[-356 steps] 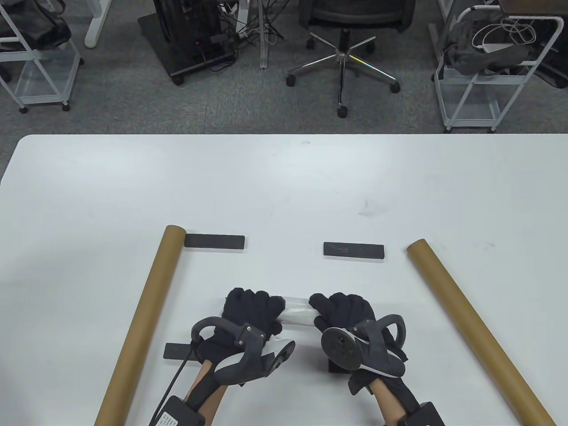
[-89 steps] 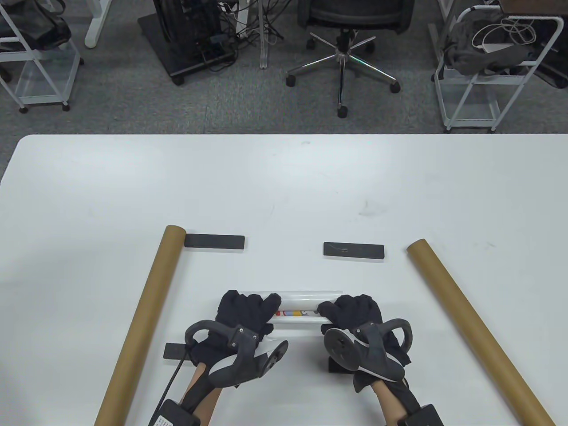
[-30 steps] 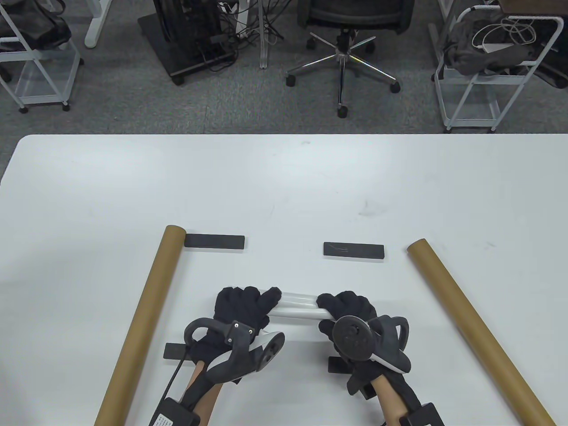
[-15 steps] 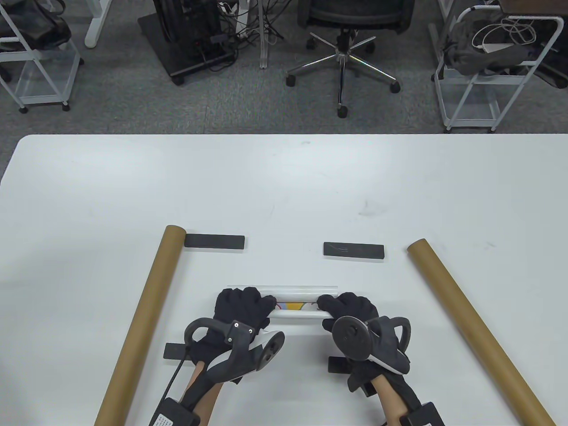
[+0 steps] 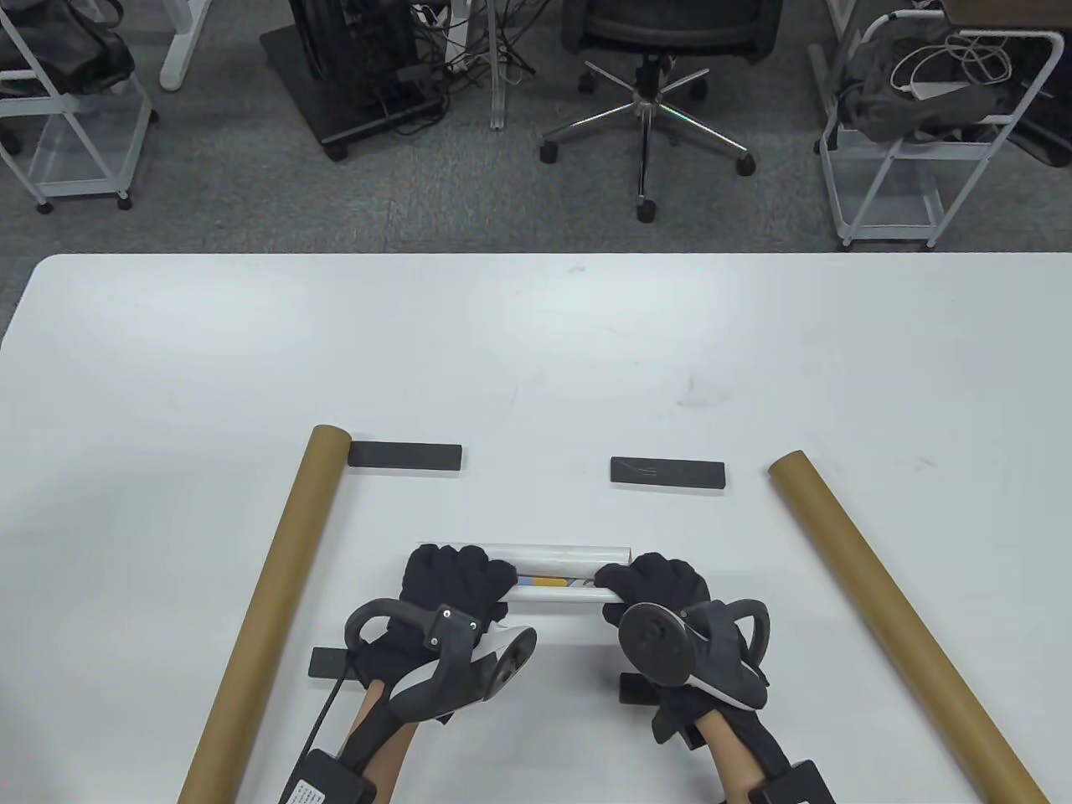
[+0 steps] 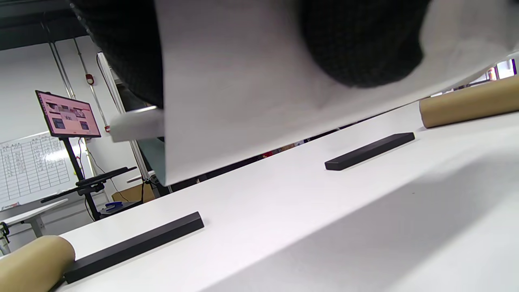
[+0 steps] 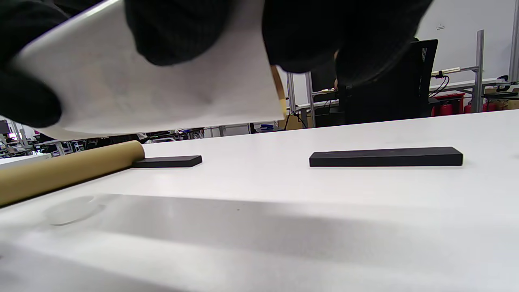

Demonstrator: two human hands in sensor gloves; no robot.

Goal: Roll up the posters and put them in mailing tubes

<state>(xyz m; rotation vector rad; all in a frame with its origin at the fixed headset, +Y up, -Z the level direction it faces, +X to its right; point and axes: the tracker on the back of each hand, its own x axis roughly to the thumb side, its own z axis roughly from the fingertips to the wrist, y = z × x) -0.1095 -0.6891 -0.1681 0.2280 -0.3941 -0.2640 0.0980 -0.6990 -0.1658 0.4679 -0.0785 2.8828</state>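
Since half a second ago your poster (image 5: 553, 578) has curled a little tighter, its far edge nearer your fingers. Left tube (image 5: 268, 603) lies on the white table (image 5: 536, 352). Your left hand (image 5: 452, 586) and right hand (image 5: 662, 590) each grip an end of the poster, lifted just off the table. Right tube (image 5: 896, 620) lies beyond. No writing is readable. Grey carpet and an office chair (image 5: 649, 84) sit behind.

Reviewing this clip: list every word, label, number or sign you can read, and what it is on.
No text can be read.
Sticker on the black box at the left wrist: printed lines, too small.
Poster held by the left hand and right hand: coloured print, no legible words.
Monitor: blurred.
Whiteboard: a grid of entries, too small.
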